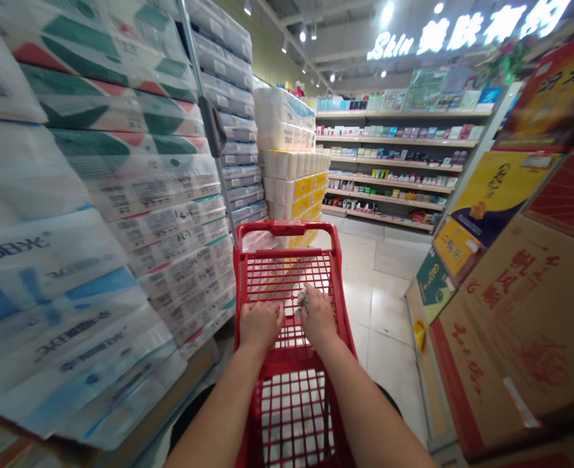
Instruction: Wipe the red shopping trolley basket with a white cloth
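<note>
A red shopping cart [292, 361] with grid panels stands in front of me, and both my forearms reach over its near part. My left hand [261, 324] is closed, its fingers curled over the left side of the upper grid. What lies inside those fingers, if anything, is hidden. Beside it, to the right, my right hand [320, 317] is closed around a crumpled whitish tissue [303, 299], which sticks out between thumb and fingers. Whether either hand presses on the grid I cannot tell.
Tall stacks of wrapped paper packs [169, 195] crowd the left side, with a metal pole [225, 188] before them. Liquor cartons [525, 325] line the right. Tiled floor [389, 292] runs between, toward cosmetics shelves [394, 140] under a lit sign [467, 29].
</note>
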A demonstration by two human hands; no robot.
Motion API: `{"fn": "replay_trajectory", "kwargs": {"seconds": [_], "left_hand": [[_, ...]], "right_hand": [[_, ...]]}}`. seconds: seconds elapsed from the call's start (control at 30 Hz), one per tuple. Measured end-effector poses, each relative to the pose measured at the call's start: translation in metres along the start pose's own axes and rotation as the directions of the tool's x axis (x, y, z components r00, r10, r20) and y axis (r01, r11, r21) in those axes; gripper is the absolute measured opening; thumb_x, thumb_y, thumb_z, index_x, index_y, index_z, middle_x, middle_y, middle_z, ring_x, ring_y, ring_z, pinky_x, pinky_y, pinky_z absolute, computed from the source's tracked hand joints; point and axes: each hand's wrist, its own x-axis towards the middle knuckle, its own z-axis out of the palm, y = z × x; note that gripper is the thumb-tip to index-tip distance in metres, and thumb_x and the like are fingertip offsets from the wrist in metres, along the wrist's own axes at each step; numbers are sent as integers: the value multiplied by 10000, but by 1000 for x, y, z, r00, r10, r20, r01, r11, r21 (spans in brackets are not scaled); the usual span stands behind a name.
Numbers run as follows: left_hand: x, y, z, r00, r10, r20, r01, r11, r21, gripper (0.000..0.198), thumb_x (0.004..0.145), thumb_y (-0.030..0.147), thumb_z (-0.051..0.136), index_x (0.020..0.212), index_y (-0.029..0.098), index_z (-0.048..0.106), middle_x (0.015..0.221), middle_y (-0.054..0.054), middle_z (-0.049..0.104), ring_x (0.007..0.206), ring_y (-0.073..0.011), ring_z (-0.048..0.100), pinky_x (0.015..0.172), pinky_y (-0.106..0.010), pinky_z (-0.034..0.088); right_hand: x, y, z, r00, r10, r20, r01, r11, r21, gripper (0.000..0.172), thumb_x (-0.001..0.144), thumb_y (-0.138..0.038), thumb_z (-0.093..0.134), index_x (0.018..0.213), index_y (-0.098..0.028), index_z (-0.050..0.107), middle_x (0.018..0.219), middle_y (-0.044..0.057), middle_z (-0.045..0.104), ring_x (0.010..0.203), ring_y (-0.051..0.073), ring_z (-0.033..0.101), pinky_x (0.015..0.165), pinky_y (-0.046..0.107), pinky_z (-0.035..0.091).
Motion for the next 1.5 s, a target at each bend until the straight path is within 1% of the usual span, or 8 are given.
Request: {"fn": "replay_trajectory", "kwargs": {"seconds": [0.2,0.6,0.8,0.93,1.07,1.2,1.33,1.5], "left_hand": [[3,1,3,1000,7,-11,-7,1000,19,397,942,352,329,857,233,698,896,-66,736,865,-233,643,797,-403,347],[5,2,5,1000,3,18,-4,1000,17,379,945,361,332,873,243,685,932,-45,740,901,-220,634,806,-392,338],[5,2,7,1000,6,10,-6,1000,0,396,944,367,325,865,237,691,929,-58,737,892,-233,631,810,-404,341],[5,1,9,1000,12,-20,-12,1000,0,390,945,358,330,850,232,686,903,-51,736,877,-236,634,801,-413,334],[3,-1,10,999,29,-14,-29,1000,-6,375,941,360,342,834,243,682,870,-40,732,859,-239,634,784,-415,328],[2,-4,10,999,30,17,-30,999,-15,374,943,357,339,839,248,681,874,-37,732,860,-230,631,772,-400,326],[5,-5,11,999,23,27,-23,1000,3,384,945,364,335,846,239,685,873,-50,730,862,-235,629,782,-405,330],[6,-5,12,999,32,24,-32,999,-2,368,941,351,344,863,242,687,905,-47,732,888,-233,625,788,-403,339]], "right_hand": [[-1,-4,8,1000,-2,-25,0,996,-86,274,813,-73,514,998,-209,663,1149,102,547,1066,253,478,900,381,438],[3,13,5,989,-131,69,127,991,51,359,819,-42,507,1090,-220,661,1186,71,589,1079,213,487,944,352,424],[4,8,-4,998,65,-18,-66,991,-115,385,801,-120,558,1157,-254,617,1154,77,610,1060,276,476,932,445,383],[-1,11,-12,983,36,177,-24,997,-74,552,750,-180,613,1289,-269,535,1332,79,506,1128,300,458,940,455,408],[-6,28,-23,895,-116,431,57,987,147,852,617,-65,639,1409,-290,421,1438,48,395,1257,272,412,1036,398,392],[-2,33,-15,939,-125,321,29,958,286,615,683,-10,556,1245,-257,598,1269,51,538,1153,210,527,982,341,452],[2,17,4,991,-98,89,79,978,195,527,773,-25,521,1247,-243,589,1231,73,568,1095,206,534,957,356,458],[1,9,6,951,-208,227,202,978,49,519,789,23,469,1205,-251,615,1187,57,602,1056,207,498,908,327,448]]}}
